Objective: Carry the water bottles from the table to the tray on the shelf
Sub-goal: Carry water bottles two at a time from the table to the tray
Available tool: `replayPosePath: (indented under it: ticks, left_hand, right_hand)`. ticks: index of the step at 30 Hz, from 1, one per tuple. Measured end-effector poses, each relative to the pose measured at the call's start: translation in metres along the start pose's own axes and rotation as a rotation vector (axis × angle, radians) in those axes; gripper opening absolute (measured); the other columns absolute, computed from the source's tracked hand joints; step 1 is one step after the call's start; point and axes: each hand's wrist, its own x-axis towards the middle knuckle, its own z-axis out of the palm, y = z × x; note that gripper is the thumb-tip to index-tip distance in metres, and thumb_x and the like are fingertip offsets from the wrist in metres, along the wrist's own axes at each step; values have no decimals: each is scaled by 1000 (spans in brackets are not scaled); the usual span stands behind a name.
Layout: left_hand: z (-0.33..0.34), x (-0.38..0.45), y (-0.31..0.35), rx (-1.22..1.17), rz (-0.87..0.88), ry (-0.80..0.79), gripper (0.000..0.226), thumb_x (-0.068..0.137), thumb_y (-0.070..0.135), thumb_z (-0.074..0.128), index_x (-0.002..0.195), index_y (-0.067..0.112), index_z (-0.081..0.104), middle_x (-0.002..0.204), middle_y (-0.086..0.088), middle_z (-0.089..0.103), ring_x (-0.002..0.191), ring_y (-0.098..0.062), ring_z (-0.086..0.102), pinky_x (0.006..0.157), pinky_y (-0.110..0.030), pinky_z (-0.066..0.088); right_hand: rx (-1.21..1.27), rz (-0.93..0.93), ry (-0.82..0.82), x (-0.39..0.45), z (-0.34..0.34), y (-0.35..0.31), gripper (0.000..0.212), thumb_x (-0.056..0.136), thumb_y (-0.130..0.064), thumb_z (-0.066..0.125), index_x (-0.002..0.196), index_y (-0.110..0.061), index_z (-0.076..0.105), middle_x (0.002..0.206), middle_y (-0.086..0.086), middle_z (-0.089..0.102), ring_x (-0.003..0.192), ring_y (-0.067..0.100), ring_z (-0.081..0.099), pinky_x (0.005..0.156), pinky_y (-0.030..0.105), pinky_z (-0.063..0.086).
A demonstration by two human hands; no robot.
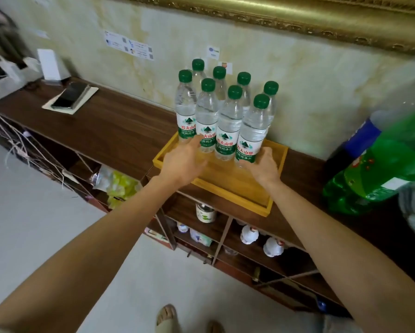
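Observation:
Several clear water bottles with green caps and green-white labels stand in two rows at the far end of a yellow wooden tray (235,188) on the dark shelf top. My left hand (184,159) reaches into the tray and holds the base of the front-left bottle (186,111), its thumb lying against the neighbouring bottle (207,116). My right hand (265,167) curls round the lower part of the front-right bottle (252,133). Both bottles stand upright on the tray floor. The near half of the tray holds nothing.
A phone on paper (70,97) lies on the dark wooden shelf top (119,131) to the left. Large green soda bottles (379,169) stand close on the right. Jars and white bottles fill the cubbies below. The wall is just behind the tray.

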Motion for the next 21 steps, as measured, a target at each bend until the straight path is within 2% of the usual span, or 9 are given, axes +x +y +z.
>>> replayPosePath:
  ticks: [2, 5, 8, 12, 16, 21]
  left_hand:
    - [9, 0, 1, 14, -6, -31, 58, 89, 33, 60, 141, 21, 37, 128, -2, 58, 107, -26, 61, 82, -44, 53]
    - [23, -1, -5, 32, -25, -109, 57, 89, 33, 59, 141, 22, 37, 131, -5, 57, 116, -29, 56, 84, -44, 52]
    - [39, -1, -11, 73, -22, -273, 55, 93, 34, 55, 144, 22, 40, 141, -5, 52, 125, -28, 52, 97, -42, 48]
    - [54, 3, -17, 137, 25, -419, 51, 97, 44, 48, 141, 19, 47, 143, -4, 50, 130, -26, 47, 112, -44, 31]
    - [62, 8, -18, 149, 4, -487, 52, 97, 50, 42, 138, 19, 50, 139, -6, 54, 129, -28, 47, 114, -45, 27]
    - [62, 10, -18, 150, -4, -484, 52, 97, 50, 42, 137, 17, 51, 136, -7, 56, 126, -29, 49, 110, -41, 34]
  right_hand:
    - [35, 11, 15, 8, 8, 3, 74, 75, -22, 81, 133, -8, 37, 136, 11, 55, 124, 27, 53, 102, 40, 45]
    - [59, 7, 65, 15, 18, 9, 74, 74, -20, 83, 132, -8, 38, 134, 11, 57, 123, 27, 55, 98, 37, 46]
    - [21, -27, 113, 16, 20, 12, 72, 73, -23, 84, 129, -6, 43, 132, 12, 59, 121, 27, 57, 94, 35, 48]
    - [-59, -75, 111, 14, 16, 20, 69, 71, -29, 85, 123, -4, 47, 127, 13, 63, 115, 26, 61, 88, 33, 50]
    - [-110, -85, 107, 15, 15, 25, 69, 72, -28, 84, 123, -3, 47, 126, 13, 63, 115, 26, 61, 88, 33, 50]
    - [-79, -75, 112, 21, 24, 23, 74, 69, -27, 86, 127, -8, 45, 130, 10, 60, 120, 26, 57, 96, 38, 50]
